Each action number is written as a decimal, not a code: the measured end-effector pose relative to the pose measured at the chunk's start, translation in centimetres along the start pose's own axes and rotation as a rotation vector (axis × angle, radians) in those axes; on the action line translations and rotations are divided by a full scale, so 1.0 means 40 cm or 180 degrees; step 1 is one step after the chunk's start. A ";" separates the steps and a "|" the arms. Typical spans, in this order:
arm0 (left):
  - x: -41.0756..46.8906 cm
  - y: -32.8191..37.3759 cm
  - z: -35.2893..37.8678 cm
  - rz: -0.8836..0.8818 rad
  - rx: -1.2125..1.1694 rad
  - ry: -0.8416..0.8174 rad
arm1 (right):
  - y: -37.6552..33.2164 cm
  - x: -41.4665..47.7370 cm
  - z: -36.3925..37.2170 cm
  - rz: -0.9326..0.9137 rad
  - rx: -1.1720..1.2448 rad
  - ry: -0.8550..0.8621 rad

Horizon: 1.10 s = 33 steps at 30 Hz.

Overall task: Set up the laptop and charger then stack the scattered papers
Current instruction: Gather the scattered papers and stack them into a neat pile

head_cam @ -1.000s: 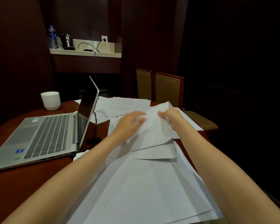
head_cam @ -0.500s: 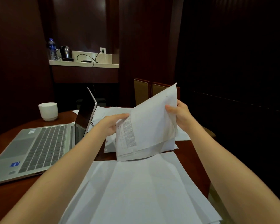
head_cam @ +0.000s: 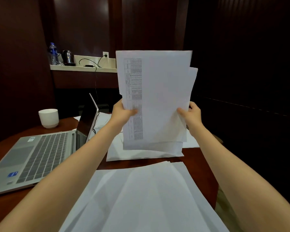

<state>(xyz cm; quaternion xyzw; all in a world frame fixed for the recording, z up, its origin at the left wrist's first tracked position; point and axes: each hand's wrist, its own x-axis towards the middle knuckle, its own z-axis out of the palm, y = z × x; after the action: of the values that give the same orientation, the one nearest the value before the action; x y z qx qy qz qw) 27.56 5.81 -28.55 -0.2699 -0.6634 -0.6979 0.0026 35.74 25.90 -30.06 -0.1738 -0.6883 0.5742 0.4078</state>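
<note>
- Hands, two: left hand (head_cam: 122, 113) and right hand (head_cam: 192, 114) each pinch one side edge of the held sheaf, thumb on the near face, fingers hidden behind.
- Held sheaf (head_cam: 157, 97), one, at least three sheets by its offset edges: raised upright to the right of the laptop (head_cam: 40, 156), long axis vertical, printed face toward the wearer.
- Loose papers, two spreads: near spread (head_cam: 141, 198) right of the laptop's front; far spread (head_cam: 141, 154) right of its screen.
- Laptop, one: open.
- Cup (head_cam: 49, 118), one, white: behind the laptop.
- Charger (head_cam: 87, 65), one: on a shelf far behind the laptop.
</note>
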 end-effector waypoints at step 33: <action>0.035 -0.051 -0.024 -0.0458 -0.0994 0.0978 | 0.098 -0.040 0.011 0.0238 -0.0346 -0.0358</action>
<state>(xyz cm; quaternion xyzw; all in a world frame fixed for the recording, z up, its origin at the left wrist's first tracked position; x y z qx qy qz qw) 25.28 5.65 -29.87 -0.1096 -0.5567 -0.8234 0.0120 35.50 25.58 -34.29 -0.1888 -0.7333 0.5597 0.3368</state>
